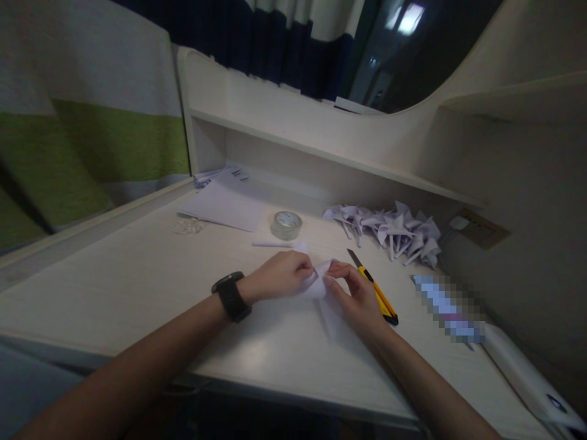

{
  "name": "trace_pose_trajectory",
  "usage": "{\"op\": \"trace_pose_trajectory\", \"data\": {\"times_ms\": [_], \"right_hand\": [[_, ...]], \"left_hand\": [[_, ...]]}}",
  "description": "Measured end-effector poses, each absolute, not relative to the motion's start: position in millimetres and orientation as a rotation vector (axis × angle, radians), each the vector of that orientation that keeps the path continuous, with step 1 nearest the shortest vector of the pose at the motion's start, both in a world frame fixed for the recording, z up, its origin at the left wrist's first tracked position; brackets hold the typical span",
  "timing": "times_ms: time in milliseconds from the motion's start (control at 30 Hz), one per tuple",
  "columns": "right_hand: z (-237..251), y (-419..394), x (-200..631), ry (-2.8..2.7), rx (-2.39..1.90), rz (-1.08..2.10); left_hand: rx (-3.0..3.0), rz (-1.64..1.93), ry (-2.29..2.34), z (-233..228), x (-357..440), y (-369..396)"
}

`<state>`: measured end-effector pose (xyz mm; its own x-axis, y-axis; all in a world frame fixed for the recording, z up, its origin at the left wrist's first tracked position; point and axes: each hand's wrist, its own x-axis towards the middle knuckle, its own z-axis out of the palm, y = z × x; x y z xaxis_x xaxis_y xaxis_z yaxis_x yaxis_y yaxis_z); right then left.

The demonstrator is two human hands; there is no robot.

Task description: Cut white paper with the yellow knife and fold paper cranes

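Between my two hands, above the middle of the desk, is a piece of folded white paper [316,290]. My left hand [287,273], with a black watch on its wrist, is closed on the paper's left side. With thumb and fingers, my right hand [351,290] pinches its right side. Just beyond my left hand lies a thin rolled paper stick [275,245], and behind that a roll of clear tape [287,225]. To the right of my right hand rests a yellow and black utility knife [378,292], its blade out.
A pile of paper pinwheels [394,229] lies at the back right. White paper sheets [224,201] and a small heap of pale loops [189,227] are at the back left. A blurred-out flat object [449,308] and a long white device [527,373] line the right side.
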<state>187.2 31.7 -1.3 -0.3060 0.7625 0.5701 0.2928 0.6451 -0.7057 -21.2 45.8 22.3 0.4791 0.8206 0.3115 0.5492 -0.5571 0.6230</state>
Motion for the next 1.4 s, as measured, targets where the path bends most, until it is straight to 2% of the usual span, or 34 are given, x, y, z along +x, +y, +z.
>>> {"op": "trace_pose_trajectory", "data": {"times_ms": [1400], "right_hand": [[-0.6, 32.2, 188.5, -1.891, -0.798, 0.566]], "left_hand": [[2.310, 0.775, 1.221, 23.8, -18.6, 44.6]]}}
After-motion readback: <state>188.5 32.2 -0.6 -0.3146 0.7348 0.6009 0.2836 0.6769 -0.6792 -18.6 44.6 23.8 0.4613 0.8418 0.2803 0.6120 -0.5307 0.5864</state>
